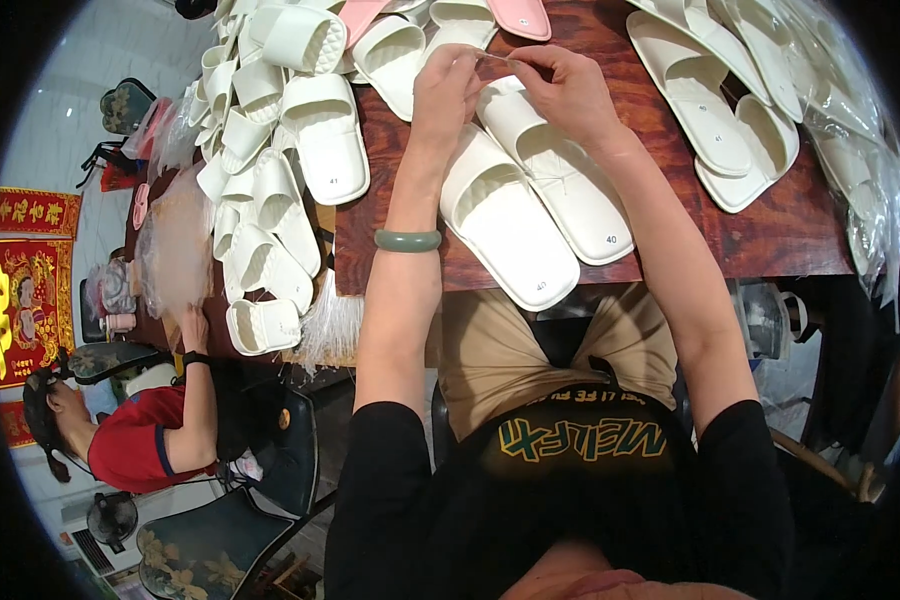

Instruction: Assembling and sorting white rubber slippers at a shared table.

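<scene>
A thin, pale strand [494,57] stretches between my two hands above the far end of a pair of white slippers. My left hand [447,95] pinches one end of it and my right hand [570,92] pinches the other, fingertips close together. Below them the left slipper [510,235] and the right slipper [575,195] lie side by side, toes away from me, heels toward the table's near edge. Another fine thread shows on the right slipper's footbed. The slippers' toe ends are partly hidden by my hands.
White slippers [325,140] are heaped on the left, with a bundle of white strands [335,325] hanging nearby. More slippers [755,150] and clear plastic bags [860,180] lie right on the wooden table [670,235]. Pink slippers [520,17] lie beyond. A person in red [145,435] sits left.
</scene>
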A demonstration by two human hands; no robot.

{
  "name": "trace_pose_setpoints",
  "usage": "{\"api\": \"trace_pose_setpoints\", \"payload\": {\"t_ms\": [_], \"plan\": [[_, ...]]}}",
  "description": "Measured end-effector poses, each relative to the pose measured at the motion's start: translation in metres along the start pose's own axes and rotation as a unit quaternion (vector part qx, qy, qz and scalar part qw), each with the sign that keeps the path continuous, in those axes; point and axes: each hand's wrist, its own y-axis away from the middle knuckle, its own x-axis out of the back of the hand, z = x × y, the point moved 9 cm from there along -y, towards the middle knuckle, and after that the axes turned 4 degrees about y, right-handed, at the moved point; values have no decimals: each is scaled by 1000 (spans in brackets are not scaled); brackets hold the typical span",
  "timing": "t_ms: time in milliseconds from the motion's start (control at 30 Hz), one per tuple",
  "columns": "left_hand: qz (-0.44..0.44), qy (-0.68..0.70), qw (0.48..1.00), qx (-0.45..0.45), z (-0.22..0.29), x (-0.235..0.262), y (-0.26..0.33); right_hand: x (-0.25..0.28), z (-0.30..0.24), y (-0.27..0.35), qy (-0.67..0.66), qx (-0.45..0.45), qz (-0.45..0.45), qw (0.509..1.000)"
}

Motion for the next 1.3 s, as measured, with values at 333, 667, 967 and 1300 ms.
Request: {"api": "trace_pose_setpoints", "payload": {"t_ms": [333, 667, 967, 1300], "plan": [[2, -62, 998, -26, 2, -10, -2, 9, -1, 0, 61, 10, 15, 998], [12, -203, 965, -164, 13, -6, 0, 0, -3, 0, 25, 16, -31, 999], [-20, -185, 974, -129, 13, -3, 7, -10, 20, -2, -70, -107, -88, 988], [-33, -248, 959, -135, 10, -12, 3, -4, 23, -7, -5, -32, -79, 996]]}}
